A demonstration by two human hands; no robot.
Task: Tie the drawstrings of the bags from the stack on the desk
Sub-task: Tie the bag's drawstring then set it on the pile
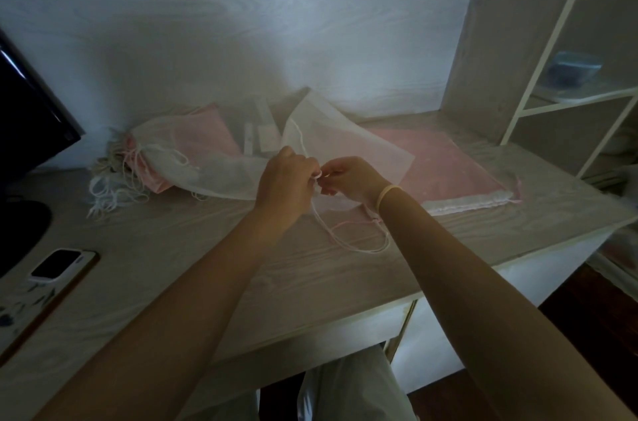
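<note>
A sheer white bag (pixel 331 134) lies lifted across the middle of the desk (pixel 241 268). Its white and pink drawstrings (pixel 348 241) hang in loops below my hands. My left hand (pixel 286 182) and my right hand (pixel 352 179) meet at the bag's mouth, each pinching the strings with curled fingers. A flat stack of pink bags (pixel 445 168) lies to the right under the white bag. At the left sits a pile of bags with gathered mouths and trailing strings (pixel 152 161).
A dark monitor (pixel 31 116) stands at the far left, with a phone (pixel 57 263) lying on the desk in front of it. A white shelf unit (pixel 559 82) rises at the right. Small white items (pixel 262 134) lie behind the bags by the wall.
</note>
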